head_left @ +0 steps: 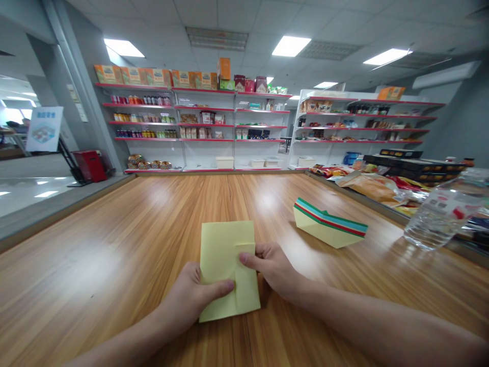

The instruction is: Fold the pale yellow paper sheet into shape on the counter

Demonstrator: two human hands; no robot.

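Note:
A pale yellow sheet of paper [221,255] is held tilted up just above the wooden table, with a crease and a folded flap along its right side. My left hand [194,290] grips its left edge, thumb lying across the front near the crease. On the right edge, my right hand [273,267] pinches the flap between thumb and fingers. The fingers behind the sheet are mostly hidden. Beyond my right hand stands a folded paper boat [328,224], yellow with green, blue, white and red stripes along its top.
A large clear plastic bottle [439,214] stands at the table's right side. Past the right edge lie snack packets [370,187] and stacked black boxes [405,165]. Shelves of goods [206,125] line the back. The wooden table [114,244] has a raised rim.

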